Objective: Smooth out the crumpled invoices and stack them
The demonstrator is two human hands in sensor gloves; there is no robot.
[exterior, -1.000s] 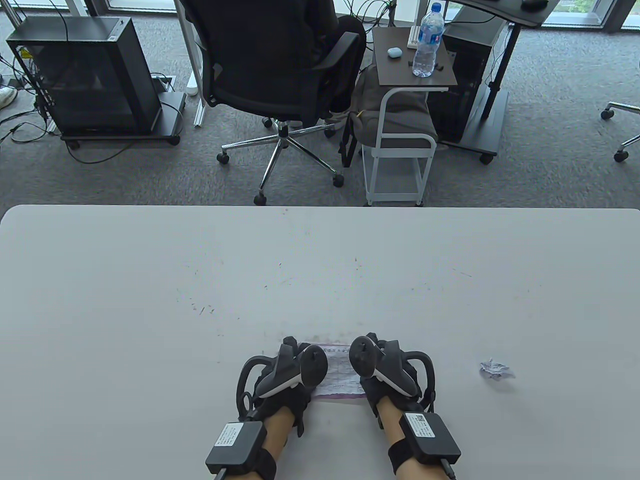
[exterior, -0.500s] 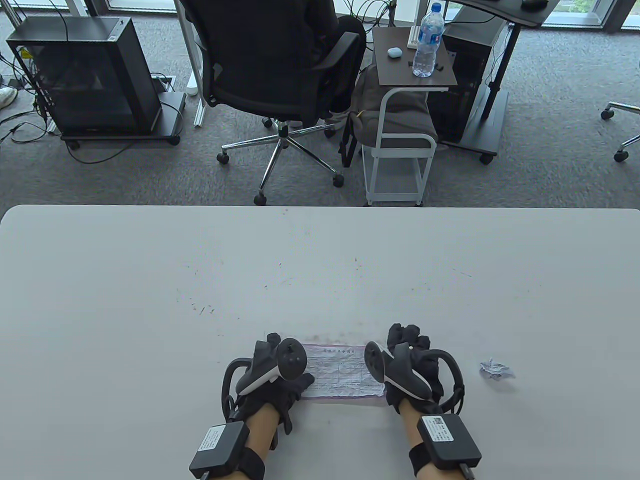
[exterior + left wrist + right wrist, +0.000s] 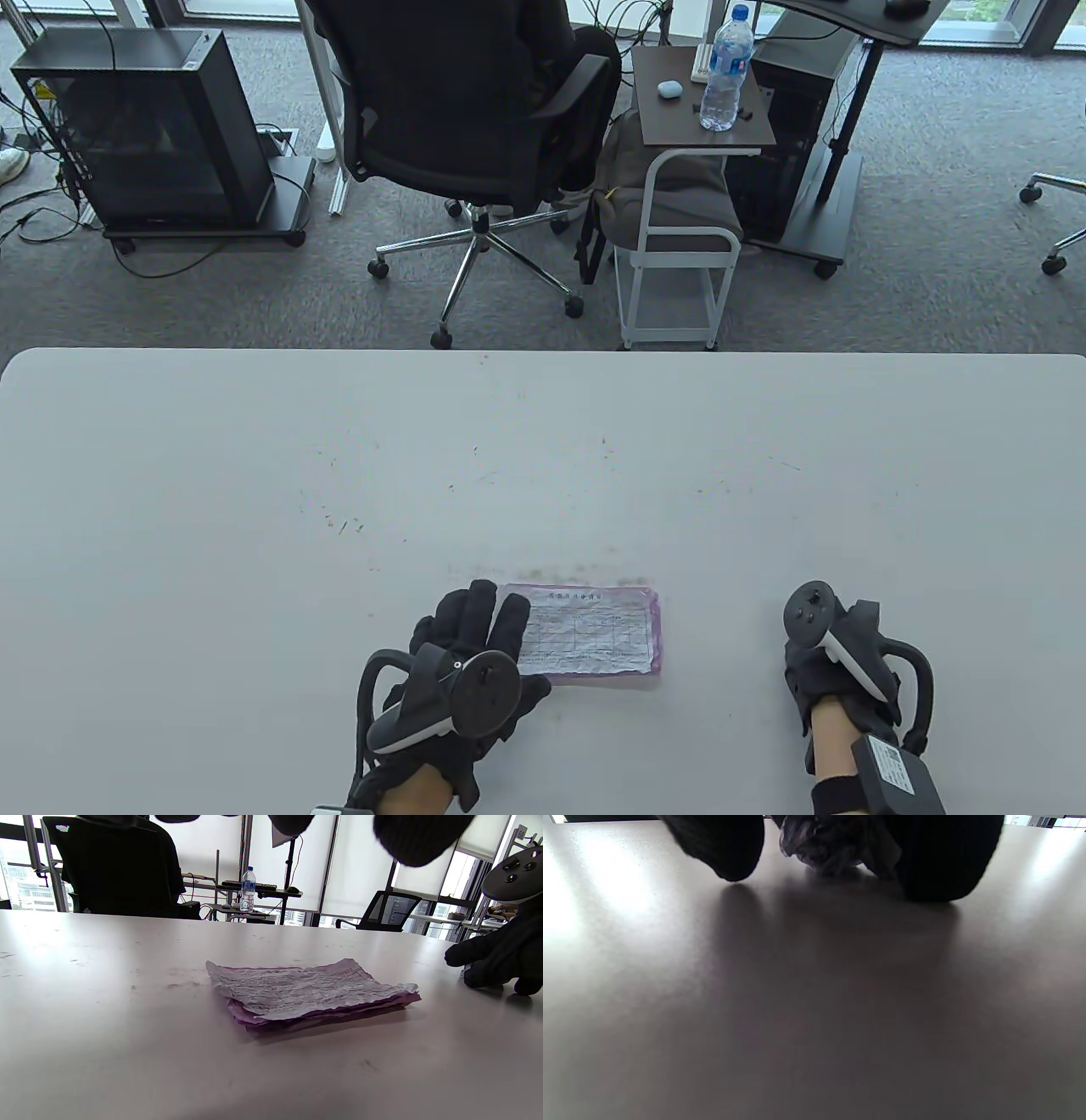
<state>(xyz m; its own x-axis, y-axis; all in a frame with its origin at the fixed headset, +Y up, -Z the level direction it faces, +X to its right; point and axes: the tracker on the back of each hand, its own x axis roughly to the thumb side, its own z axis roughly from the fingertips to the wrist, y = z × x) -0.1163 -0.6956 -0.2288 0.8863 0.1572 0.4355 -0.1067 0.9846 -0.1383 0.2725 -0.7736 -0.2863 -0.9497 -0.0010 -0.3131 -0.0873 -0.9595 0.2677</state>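
A flattened white invoice (image 3: 594,632) lies on top of purple sheets near the table's (image 3: 543,475) front edge; the left wrist view shows it as a low wrinkled stack (image 3: 305,993). My left hand (image 3: 479,624) is open at the stack's left edge, its fingers (image 3: 420,836) lifted above the paper. My right hand (image 3: 827,658) is on the table to the right and covers a crumpled invoice. In the right wrist view that crumpled invoice (image 3: 831,844) sits on the table inside my curled right hand (image 3: 833,878). The right hand also shows in the left wrist view (image 3: 500,959).
Beyond the table's far edge stand an occupied office chair (image 3: 475,102), a black cabinet (image 3: 153,127) and a small side table (image 3: 704,110) with a water bottle (image 3: 725,68).
My right hand left the flattened invoice and moved right onto the crumpled invoice. My left hand drew back toward me, uncovering most of the sheet, with its fingers spread at the left edge.
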